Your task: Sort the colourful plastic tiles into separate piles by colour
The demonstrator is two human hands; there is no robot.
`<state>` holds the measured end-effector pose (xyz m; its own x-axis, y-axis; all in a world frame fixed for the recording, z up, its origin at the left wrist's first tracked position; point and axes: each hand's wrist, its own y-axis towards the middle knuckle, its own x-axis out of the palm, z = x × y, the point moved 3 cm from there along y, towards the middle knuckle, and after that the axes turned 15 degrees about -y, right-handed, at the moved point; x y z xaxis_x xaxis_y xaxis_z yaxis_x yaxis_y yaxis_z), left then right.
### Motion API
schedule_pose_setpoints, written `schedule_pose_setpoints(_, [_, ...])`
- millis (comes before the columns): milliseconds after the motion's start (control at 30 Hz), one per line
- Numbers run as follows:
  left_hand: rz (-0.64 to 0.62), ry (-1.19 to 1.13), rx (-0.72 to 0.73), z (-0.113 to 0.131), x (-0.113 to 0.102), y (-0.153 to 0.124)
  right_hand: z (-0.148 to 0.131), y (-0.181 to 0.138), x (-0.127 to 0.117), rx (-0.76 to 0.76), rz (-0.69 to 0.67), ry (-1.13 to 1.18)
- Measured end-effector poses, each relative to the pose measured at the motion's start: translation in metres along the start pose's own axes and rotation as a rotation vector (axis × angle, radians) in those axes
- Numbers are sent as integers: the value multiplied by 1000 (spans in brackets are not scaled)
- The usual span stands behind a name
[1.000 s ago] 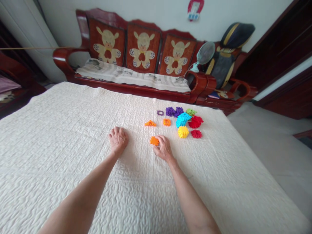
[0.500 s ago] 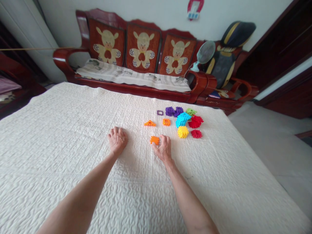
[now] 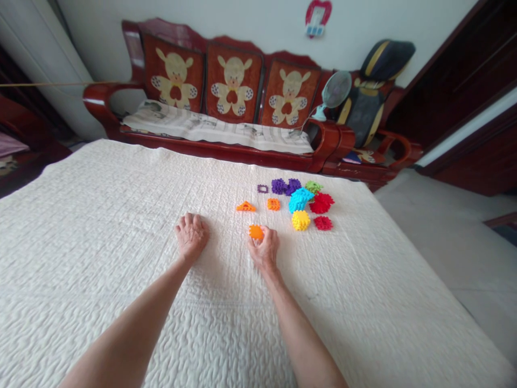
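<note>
Head view.

1. Right hand [image 3: 264, 249]: fingers curled narrowly around an orange toothed piece [image 3: 256, 231], pinched at the fingertips. The piece sits at the hand's far left side, low over the quilt [image 3: 100, 215], about midway between the near and far edges and slightly right of centre. Whether it touches the cloth cannot be told.
2. Left hand [image 3: 191, 235]: palm down on the quilt, fingers together and slightly bent, holding nothing. It lies well apart from the right hand, level with it.
3. Loose pieces, all beyond the right hand toward the far right corner:
   - orange triangle [image 3: 245, 206], nearest on the left
   - small orange square [image 3: 273, 203], just beside the triangle
   - purple ring [image 3: 263, 188], behind those two
   - purple cluster [image 3: 286, 186], beside the ring
   - green piece [image 3: 314, 186], partly behind the cluster's neighbours
   - cyan stack [image 3: 300, 198], touching the large red piece [image 3: 322, 202]
   - yellow block [image 3: 301, 220], closest to the right hand
   - small red piece [image 3: 323, 222], just right of the yellow block
4. Obstructions: nothing lies between the two hands. The yellow block stands between the right hand and the cyan stack.
5. Surroundings: wooden bench [image 3: 226, 151] along the quilt's far edge, with a small fan [image 3: 336, 91] and a dark bag [image 3: 375, 91] at its right end.
</note>
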<state>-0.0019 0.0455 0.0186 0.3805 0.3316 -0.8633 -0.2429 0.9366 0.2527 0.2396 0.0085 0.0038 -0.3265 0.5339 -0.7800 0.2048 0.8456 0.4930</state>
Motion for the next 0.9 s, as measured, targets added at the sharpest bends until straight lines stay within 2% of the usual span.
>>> schedule_pose_setpoints(100, [12, -7, 14, 0, 0, 0, 11, 23, 5, 22, 82, 105])
schedule_pose_setpoints(200, [21, 9, 26, -1, 1, -1, 25, 58, 15, 98, 150, 105])
schedule_pose_setpoints(300, [30, 23, 42, -2, 1, 0, 37, 89, 26, 185, 181, 74])
schedule_pose_setpoints(433, [17, 23, 40, -3, 3, 1, 49, 114, 38, 229, 186, 44])
schedule_pose_setpoints(633, [19, 34, 51, -1, 0, -1, 59, 129, 48, 248, 120, 1])
schedule_pose_setpoints(900, [22, 27, 55, -2, 2, 0, 55, 126, 47, 289, 27, -61])
